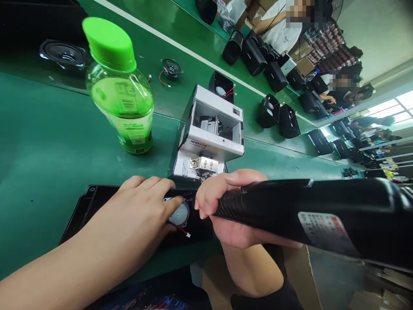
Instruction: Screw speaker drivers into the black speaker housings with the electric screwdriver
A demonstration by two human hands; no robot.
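My left hand (142, 206) lies flat on a black speaker panel (87, 202) at the table's near edge, fingertips touching the small round silver speaker driver (179, 214) set in it. A red wire with a white plug (185, 232) leads off the driver. My right hand (222, 202) is wrapped round the black barrel of an electric screwdriver (309, 215), whose tip end points down at the driver; the bit itself is hidden by my fingers.
A white-and-grey screw feeder box (209, 133) stands just behind the panel. A green bottle (121, 90) stands to its left. Loose speaker drivers (63, 54) and several black speaker cabinets (277, 116) lie along the green conveyor. Other people sit at the far right.
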